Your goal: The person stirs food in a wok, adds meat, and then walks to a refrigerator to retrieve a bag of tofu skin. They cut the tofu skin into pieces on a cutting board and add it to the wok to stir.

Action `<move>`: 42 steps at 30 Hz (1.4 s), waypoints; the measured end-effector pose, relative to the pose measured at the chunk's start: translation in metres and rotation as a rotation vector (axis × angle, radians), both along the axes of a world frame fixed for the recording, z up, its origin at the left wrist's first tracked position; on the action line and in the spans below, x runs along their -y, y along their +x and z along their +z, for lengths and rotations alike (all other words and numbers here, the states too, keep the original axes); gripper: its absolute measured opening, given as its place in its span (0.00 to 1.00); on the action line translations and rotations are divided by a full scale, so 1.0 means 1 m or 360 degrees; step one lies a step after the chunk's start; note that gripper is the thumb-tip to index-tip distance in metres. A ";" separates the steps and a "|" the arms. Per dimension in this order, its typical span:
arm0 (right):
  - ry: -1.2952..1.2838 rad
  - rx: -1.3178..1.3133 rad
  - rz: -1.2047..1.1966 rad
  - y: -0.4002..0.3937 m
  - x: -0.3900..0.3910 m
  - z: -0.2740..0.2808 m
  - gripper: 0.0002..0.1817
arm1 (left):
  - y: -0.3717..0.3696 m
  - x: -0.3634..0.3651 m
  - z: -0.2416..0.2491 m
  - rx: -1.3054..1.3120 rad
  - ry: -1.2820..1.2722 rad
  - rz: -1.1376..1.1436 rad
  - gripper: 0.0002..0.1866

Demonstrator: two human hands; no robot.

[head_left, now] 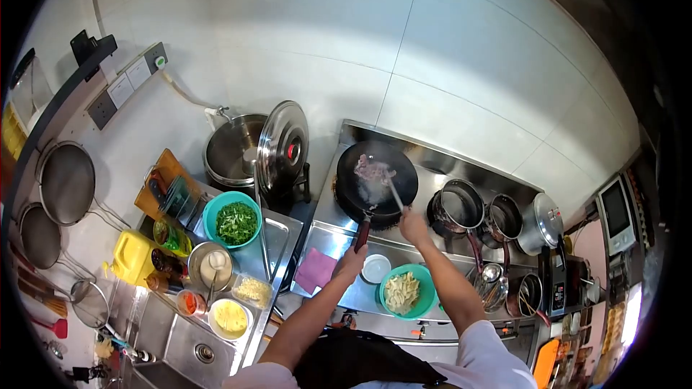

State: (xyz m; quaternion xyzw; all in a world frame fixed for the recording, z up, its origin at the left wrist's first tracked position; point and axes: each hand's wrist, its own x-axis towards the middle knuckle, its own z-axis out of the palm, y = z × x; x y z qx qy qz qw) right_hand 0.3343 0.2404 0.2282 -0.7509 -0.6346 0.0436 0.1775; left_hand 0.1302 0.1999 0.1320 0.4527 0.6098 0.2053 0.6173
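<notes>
My left hand (352, 263) is closed around the dark red-brown handle of a black wok (351, 202) on the stove. Sliced meat (373, 170), pinkish and browned, lies in the wok under a little steam. In my right hand (413, 225) is a long grey cooking utensil (396, 196), slanting down into the wok. Its far end is at the meat, and its shape cannot be made out. Near my forearms stand a teal bowl (428, 297) of pale sliced vegetable and a small whitish bowl (375, 269). A purple cloth (315, 271) lies left of my left hand.
Right of the wok are saucepans (461, 207) and a pressure cooker (540, 223). On the left stand a big pot (234, 148) with its lid (282, 148) tilted up, a teal bowl of chopped greens (236, 222), a yellow jug (132, 258) and a sink (189, 338).
</notes>
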 end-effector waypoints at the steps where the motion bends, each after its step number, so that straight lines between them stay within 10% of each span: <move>1: -0.0190 0.0005 0.0001 -0.008 0.011 0.000 0.10 | 0.004 0.001 -0.008 0.0223 0.0243 0.0176 0.22; 11: -0.0624 0.0377 0.0413 0.028 0.093 0.156 0.10 | -0.007 0.014 0.030 0.0546 -0.0015 0.0177 0.21; 21: -0.0125 -0.0081 -0.0010 0.005 0.026 0.040 0.13 | -0.033 0.042 0.033 0.0621 -0.0042 0.0125 0.23; 23: -0.0392 -0.1671 -0.0311 0.010 0.005 0.034 0.14 | -0.043 0.051 0.035 0.0650 0.0006 0.0218 0.21; 27: -0.0580 -0.2575 -0.0561 -0.001 -0.003 0.032 0.12 | -0.077 0.069 0.034 0.0655 -0.0023 0.0147 0.23; 34: -0.1051 -0.1403 -0.0348 0.052 0.043 0.059 0.18 | -0.133 0.104 0.031 0.0618 -0.0008 0.0252 0.22; 42: -0.0729 -0.1651 -0.0480 0.019 0.024 0.038 0.17 | -0.116 0.105 0.035 0.0620 -0.0039 0.0218 0.22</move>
